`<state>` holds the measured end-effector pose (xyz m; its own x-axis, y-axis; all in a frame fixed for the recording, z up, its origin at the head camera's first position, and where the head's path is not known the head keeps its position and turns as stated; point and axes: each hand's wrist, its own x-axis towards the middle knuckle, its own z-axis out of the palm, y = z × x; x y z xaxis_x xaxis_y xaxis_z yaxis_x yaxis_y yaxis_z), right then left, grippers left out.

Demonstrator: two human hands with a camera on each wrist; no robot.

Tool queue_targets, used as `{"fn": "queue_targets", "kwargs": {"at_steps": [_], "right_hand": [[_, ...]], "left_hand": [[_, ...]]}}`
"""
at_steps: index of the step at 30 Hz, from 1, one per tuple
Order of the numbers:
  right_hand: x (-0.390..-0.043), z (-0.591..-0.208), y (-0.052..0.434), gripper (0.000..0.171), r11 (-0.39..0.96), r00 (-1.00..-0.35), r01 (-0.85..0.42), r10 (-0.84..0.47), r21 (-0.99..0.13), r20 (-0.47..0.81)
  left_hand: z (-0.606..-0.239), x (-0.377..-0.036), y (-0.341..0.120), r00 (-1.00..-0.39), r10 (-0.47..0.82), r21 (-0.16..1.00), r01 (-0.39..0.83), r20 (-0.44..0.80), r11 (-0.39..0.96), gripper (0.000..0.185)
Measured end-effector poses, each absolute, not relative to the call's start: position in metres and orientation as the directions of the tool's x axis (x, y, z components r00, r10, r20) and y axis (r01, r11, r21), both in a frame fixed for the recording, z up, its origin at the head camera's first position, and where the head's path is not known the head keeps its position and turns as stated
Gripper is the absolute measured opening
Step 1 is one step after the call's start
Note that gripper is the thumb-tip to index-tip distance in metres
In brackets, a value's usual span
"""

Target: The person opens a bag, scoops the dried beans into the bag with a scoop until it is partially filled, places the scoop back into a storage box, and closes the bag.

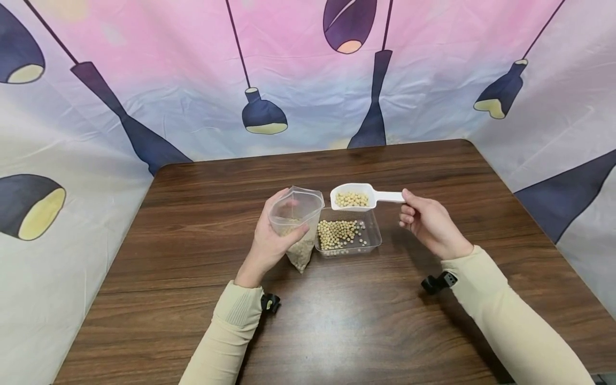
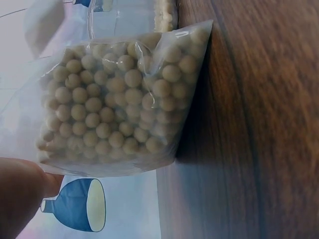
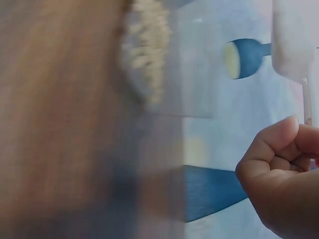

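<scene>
My left hand grips a clear plastic bag near its open top. Round, pale beans, likely soybeans, fill the lower part of the bag. A white scoop loaded with the same beans is held level by its handle in my right hand. The scoop's front edge is close beside the bag's mouth, over the back of a clear plastic box. More beans lie in that box, mostly toward its left side. In the right wrist view the scoop shows from below.
Everything stands on a dark brown wooden table. Behind it and at both sides hangs a cloth printed with lamps. A black wrist strap sits at the right cuff, another dark piece at the left.
</scene>
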<state>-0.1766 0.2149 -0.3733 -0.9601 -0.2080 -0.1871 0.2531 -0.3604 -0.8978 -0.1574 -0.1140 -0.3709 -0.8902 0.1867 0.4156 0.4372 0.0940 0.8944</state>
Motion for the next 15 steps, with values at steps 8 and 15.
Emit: {"fn": "queue_targets", "kwargs": {"at_steps": [8,15], "right_hand": [[-0.175,-0.325,0.206,0.028,-0.389,-0.982,0.110,-0.186,-0.915,-0.039],[-0.177,-0.301,0.189,0.033,-0.325,-0.983,-0.015,-0.170,-0.946,0.074]], "left_hand": [[-0.370,-0.158,-0.114,-0.888,0.189,0.892,0.441,0.419,0.093,0.074],[-0.370,-0.157,-0.114,-0.890,0.193,0.894,0.436,0.412,0.104,0.074]]}}
